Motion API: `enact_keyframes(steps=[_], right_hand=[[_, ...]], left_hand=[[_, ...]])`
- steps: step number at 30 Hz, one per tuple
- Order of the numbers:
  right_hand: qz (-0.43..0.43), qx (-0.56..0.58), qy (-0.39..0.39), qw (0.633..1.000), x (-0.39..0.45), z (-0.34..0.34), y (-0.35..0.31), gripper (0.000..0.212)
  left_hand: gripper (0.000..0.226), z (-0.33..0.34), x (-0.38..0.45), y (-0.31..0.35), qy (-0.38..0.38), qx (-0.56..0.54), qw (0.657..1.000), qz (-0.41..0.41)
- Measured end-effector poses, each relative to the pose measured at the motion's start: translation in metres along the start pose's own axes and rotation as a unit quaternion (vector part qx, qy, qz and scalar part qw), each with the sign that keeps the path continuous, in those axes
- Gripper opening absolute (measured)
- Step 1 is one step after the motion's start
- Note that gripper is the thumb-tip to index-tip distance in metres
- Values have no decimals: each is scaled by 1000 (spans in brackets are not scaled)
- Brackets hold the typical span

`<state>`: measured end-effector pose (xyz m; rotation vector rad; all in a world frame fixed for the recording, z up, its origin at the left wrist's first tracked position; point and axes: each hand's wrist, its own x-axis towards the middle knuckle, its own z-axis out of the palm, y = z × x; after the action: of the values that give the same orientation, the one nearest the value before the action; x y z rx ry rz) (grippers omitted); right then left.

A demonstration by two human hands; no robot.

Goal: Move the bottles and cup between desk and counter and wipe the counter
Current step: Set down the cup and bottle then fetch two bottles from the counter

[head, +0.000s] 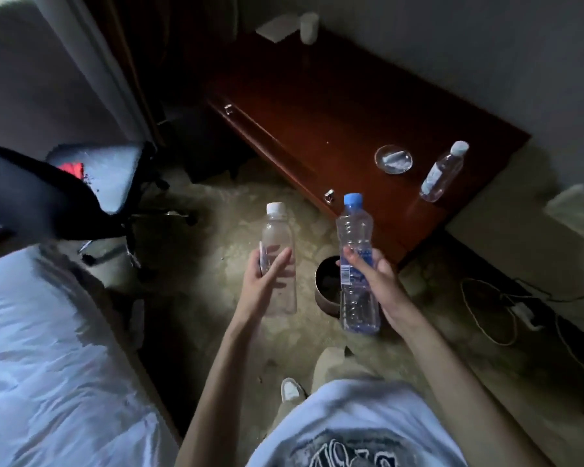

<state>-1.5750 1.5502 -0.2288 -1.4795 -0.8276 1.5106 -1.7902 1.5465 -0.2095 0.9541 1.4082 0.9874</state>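
My left hand [262,281] grips a clear bottle with a white cap [279,244], held upright above the floor. My right hand [373,281] grips a clear bottle with a blue cap [354,230] and a blue label, also upright. A third clear bottle with a white cap [442,171] stands at the near right end of the dark red wooden desk [317,106]. A white cup [309,26] stands at the desk's far end, blurred.
A glass ashtray [393,159] sits on the desk beside the third bottle, and a white pad [277,28] lies by the cup. A round bin [327,284] stands on the floor below my hands. A black office chair [48,197] is at left, a bed [48,365] at lower left, cables [493,311] at right.
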Motion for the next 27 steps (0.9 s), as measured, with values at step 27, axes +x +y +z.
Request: enact_keyframes(steps=[27], right_hand=[[-48, 72, 437, 895, 226, -79, -53, 76]], left_hand=[[70, 188, 386, 69, -404, 223, 883, 83]])
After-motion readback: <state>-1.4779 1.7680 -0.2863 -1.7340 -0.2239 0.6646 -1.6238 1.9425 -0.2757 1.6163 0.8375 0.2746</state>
